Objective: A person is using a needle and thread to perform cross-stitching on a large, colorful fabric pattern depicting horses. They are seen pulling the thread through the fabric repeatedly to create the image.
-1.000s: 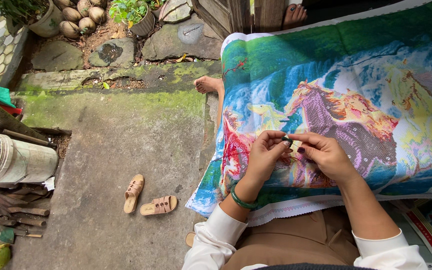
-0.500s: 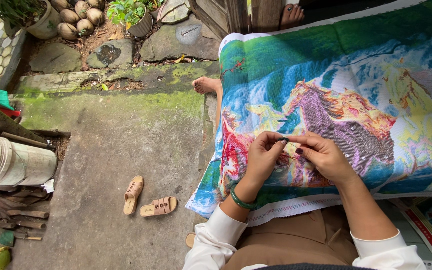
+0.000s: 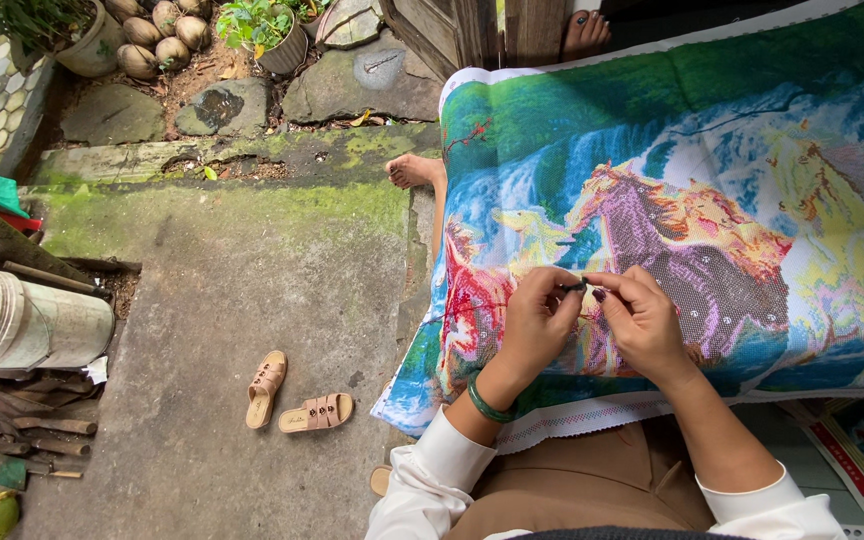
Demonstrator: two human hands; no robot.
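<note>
A large colourful embroidery canvas [image 3: 712, 160] with horses and a waterfall lies spread over my lap. My left hand [image 3: 537, 320], with a green bangle on its wrist, and my right hand [image 3: 642, 320] meet over the purple horse. Their fingertips pinch a small dark object [image 3: 577, 286] together just above the cloth; it is too small to tell what it is.
A pair of tan sandals [image 3: 292, 395] lies on the concrete floor at left. A white plastic bucket [image 3: 27, 322] lies on its side by scrap wood. Potted plants [image 3: 267, 30] and coconuts stand beyond a mossy step. Another person's bare foot [image 3: 587, 30] shows at top.
Both hands stay together over the purple horse, fingers shifting slightly on the small object. The view has drifted a little.
</note>
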